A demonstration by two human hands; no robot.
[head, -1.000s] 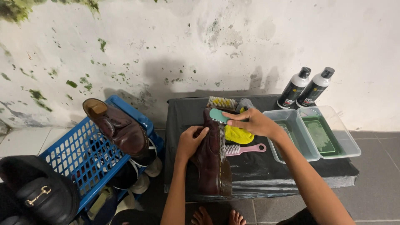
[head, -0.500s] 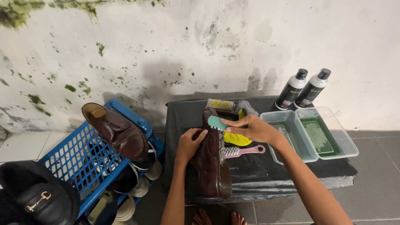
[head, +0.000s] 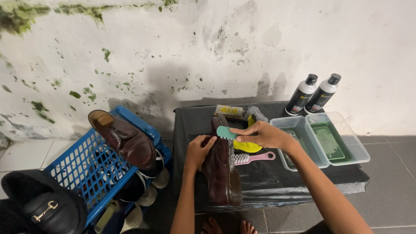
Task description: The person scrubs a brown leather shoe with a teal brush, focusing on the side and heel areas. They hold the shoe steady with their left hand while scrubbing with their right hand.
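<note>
On the table's (head: 277, 182) left half, the right hand (head: 263, 134) has a closed grip on a teal brush (head: 225, 132), the left hand (head: 197, 151) clasping the brown shoe (head: 222, 169), which lies lengthwise from near edge to far edge.

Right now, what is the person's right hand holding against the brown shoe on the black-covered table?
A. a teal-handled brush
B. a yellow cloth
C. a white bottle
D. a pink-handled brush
A: the right hand grips a teal-handled brush with its bristles on the brown shoe, while the pink-handled brush lies free on the table.
</note>
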